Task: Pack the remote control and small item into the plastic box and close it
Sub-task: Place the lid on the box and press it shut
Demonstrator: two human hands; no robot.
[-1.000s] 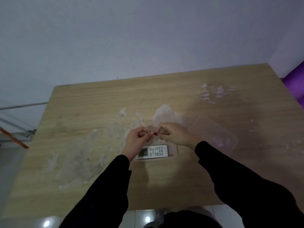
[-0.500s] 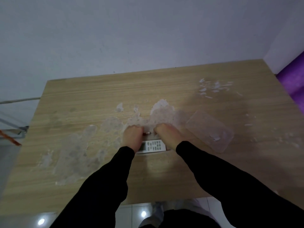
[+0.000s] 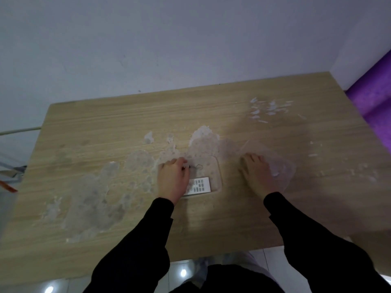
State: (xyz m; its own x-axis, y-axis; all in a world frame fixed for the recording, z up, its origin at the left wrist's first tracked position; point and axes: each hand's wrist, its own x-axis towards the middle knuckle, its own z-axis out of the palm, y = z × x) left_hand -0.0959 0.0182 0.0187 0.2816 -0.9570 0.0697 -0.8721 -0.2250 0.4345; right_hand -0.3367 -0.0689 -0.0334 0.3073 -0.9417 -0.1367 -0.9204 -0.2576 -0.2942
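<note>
A clear plastic box [image 3: 219, 176] sits on the wooden table [image 3: 127, 123] in front of me. A white remote control [image 3: 200, 185] lies inside it along the near side. My left hand [image 3: 172, 179] covers the box's left part, its fingertips pinched on a small dark item [image 3: 189, 166] low inside the box. The clear lid [image 3: 281, 166] lies flat to the right of the box, looking blurred. My right hand [image 3: 257, 174] rests on the lid with its fingers spread.
Whitish peeled patches [image 3: 95, 195] cover the table's middle and left, and small white flecks [image 3: 266, 108] lie at the back right. A purple object [image 3: 374, 98] stands past the right edge. The grey wall runs behind the table.
Both hands held the small item together over the box. Now my right hand has let go and moved right onto the lid, while my left hand lowered the item into the box.
</note>
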